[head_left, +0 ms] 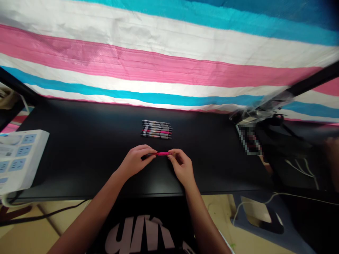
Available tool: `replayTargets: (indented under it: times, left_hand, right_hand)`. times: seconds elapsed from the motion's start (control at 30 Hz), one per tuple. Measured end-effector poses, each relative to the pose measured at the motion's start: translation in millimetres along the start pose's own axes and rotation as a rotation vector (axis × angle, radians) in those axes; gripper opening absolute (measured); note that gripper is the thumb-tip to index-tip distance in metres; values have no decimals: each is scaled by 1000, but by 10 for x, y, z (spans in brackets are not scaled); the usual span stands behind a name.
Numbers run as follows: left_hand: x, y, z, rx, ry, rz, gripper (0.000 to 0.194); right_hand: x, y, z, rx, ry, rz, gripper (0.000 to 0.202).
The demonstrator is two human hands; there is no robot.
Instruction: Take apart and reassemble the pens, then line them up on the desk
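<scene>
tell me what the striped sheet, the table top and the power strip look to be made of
Striped sheet: probably woven plastic, slightly shiny, judging by its creases and light sheen. Table top: smooth black with a soft sheen, maybe laminate or painted; the look doesn't settle it. Power strip: likely hard white plastic, with a smooth moulded-looking casing.

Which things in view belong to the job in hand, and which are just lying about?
Likely in the job:
pink pen, held at its ends
left hand and right hand
row of pens beyond them

Apparently just about:
white socket block, far left
clear plastic, right
striped sheet behind
</scene>
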State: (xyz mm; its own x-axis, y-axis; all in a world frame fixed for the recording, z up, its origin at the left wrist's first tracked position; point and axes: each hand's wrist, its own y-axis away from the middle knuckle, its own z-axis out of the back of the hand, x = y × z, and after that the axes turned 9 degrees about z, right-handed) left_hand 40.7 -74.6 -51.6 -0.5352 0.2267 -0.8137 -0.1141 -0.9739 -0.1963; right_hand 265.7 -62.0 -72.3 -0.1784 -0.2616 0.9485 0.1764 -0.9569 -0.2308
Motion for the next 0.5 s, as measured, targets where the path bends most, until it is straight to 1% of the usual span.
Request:
replayTargets:
  times: [0.1, 0.23, 0.27, 0.37, 0.47, 0.5]
  left_hand:
    - [4, 11, -4, 6, -19, -32, 12]
    - [3, 21, -5, 8, -27, -61, 11]
    - [3, 20, -5, 4, -23, -57, 12]
    - [8, 8, -5, -13, -5, -21, 12]
    - [19, -4, 1, -31, -3, -1, 12]
    - [23, -5, 4, -34, -10, -4, 12]
  right_hand:
    - [40, -23, 9, 51, 85, 4, 19]
    - [96, -51, -10, 73, 168, 28, 40]
    - [99, -52, -18, 71, 167, 25, 40]
    - [81, -40, -38, 35, 73, 1, 26]
    - [64, -27, -35, -5, -32, 30, 30]
    - [67, -29, -28, 2, -33, 51, 25]
